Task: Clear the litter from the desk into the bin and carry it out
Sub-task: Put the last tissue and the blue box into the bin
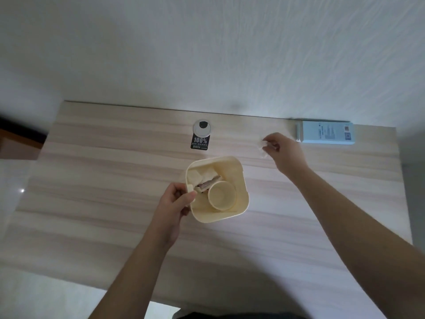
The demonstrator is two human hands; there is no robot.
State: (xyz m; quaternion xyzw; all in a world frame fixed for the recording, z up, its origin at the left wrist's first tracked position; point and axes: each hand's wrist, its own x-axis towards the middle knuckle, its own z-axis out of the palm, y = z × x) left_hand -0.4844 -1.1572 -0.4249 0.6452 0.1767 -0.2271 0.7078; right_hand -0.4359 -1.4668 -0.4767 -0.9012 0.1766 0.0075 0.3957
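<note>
The left hand (176, 201) holds the cream bin (218, 189) by its left rim, thumb over the edge and fingers curled under a small tab there; that grip is closed on the bin, which stands upright on the pale wood table (92, 203). Just inside the rim from the left grip lie crumpled white paper (203, 174) and a flat wrapper (207, 184) with a dark printed edge. Further right of that grip, still inside the bin, a cream cup (222, 195) rests with its open mouth facing up.

The right hand (284, 153) is well apart from the bin, up and to the right of it, palm down near the far side of the table. Its fingertips pinch a small piece of clear or white litter (263, 148), so this grip is narrow and closed on the litter; whether the scrap still touches the table I cannot tell. Just beyond the right grip, further right and against the wall (207, 54), lies a light blue box (326, 132) on its side with small print and a code on it.

To the left of the right grip, and beyond the bin, a round white and grey cap (202, 127) is set in the table, with a black tag (200, 142) reading 100% touching its near edge
</note>
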